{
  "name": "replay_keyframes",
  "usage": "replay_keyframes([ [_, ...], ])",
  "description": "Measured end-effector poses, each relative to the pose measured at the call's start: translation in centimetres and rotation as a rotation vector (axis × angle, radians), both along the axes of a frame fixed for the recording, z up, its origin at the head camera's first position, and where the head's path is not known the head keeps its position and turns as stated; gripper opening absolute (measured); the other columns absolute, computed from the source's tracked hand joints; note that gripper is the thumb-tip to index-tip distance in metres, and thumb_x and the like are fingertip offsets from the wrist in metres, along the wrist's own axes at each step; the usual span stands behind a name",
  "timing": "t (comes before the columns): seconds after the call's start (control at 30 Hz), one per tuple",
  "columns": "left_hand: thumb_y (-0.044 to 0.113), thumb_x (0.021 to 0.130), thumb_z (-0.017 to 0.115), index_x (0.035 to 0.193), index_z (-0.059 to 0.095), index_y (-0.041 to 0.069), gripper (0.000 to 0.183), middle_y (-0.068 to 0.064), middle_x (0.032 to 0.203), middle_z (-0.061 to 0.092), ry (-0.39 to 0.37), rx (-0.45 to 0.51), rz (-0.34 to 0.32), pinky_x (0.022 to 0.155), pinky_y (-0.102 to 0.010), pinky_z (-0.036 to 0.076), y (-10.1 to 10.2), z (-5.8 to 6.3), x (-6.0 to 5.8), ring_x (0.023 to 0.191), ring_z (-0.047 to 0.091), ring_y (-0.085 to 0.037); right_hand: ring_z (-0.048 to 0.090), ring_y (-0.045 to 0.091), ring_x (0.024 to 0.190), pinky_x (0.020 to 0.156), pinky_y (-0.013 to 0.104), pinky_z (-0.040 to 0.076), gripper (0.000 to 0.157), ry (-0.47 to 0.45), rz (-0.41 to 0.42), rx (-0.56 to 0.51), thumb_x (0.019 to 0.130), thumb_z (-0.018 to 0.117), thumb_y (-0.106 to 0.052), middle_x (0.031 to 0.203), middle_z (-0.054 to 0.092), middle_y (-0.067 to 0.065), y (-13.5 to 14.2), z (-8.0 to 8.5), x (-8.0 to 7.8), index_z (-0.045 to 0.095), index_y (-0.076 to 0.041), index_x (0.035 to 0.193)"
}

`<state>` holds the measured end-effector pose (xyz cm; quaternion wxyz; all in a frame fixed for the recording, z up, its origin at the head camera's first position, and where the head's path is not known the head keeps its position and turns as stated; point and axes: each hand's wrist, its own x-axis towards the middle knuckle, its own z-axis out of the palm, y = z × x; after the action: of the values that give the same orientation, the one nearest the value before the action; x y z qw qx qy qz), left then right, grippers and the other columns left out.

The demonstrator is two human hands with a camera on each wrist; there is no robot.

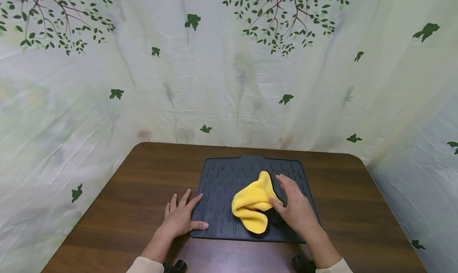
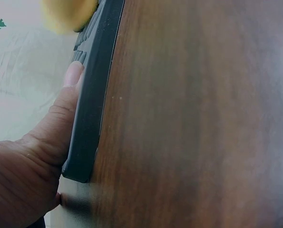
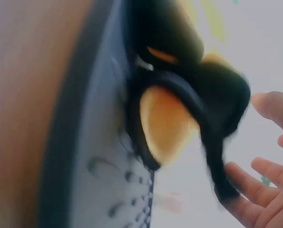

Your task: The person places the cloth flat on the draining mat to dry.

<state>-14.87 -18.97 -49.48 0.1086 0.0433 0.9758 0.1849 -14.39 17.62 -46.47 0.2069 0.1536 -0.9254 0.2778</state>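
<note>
A crumpled cloth (image 1: pixel 252 201), yellow on one face and black on the other, sits bunched over the right half of a black ridged rubber mat (image 1: pixel 214 209). At its right side is my right hand (image 1: pixel 297 209), thumb and fingers spread apart. In the right wrist view the thumb tip meets the cloth's black face (image 3: pixel 222 95), and the fingertips are at its hanging black edge. My left hand (image 1: pixel 180 217) lies spread at the mat's left side, its thumb (image 2: pixel 60 111) over the mat's rim and a fingertip at the left edge.
The mat lies on a brown wooden table (image 1: pixel 150 173) with rounded far corners. Behind and beside the table hangs a pale curtain (image 1: pixel 214 86) printed with branches and green leaves. Dark wrist straps (image 1: pixel 175 266) show below both hands.
</note>
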Motion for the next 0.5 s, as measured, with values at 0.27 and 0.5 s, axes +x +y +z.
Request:
replay_keyframes([
  [0.27,0.070,0.067,0.080,0.158,0.039,0.029,0.108,-0.019,0.171,0.018,-0.004,0.011,-0.001,0.115,-0.081,0.009,0.2,-0.2,-0.3,0.151,0.006,-0.063,0.071,0.031,0.104,0.071,0.044,0.061,0.063,-0.113,-0.100,0.042,0.086,0.083,-0.019,0.129,0.065,0.017,1.8,1.3,-0.1,0.054,-0.008,0.141],
  [0.5,0.064,0.070,0.084,0.158,0.040,0.023,0.107,-0.021,0.171,0.015,-0.067,0.051,0.013,0.115,-0.081,0.006,0.4,1.0,-0.2,0.150,0.000,-0.065,0.057,0.010,0.057,0.055,0.030,0.049,0.054,-0.495,-0.082,0.084,0.092,0.077,-0.027,0.072,0.067,-0.003,2.6,1.8,0.0,0.057,-0.007,0.138],
])
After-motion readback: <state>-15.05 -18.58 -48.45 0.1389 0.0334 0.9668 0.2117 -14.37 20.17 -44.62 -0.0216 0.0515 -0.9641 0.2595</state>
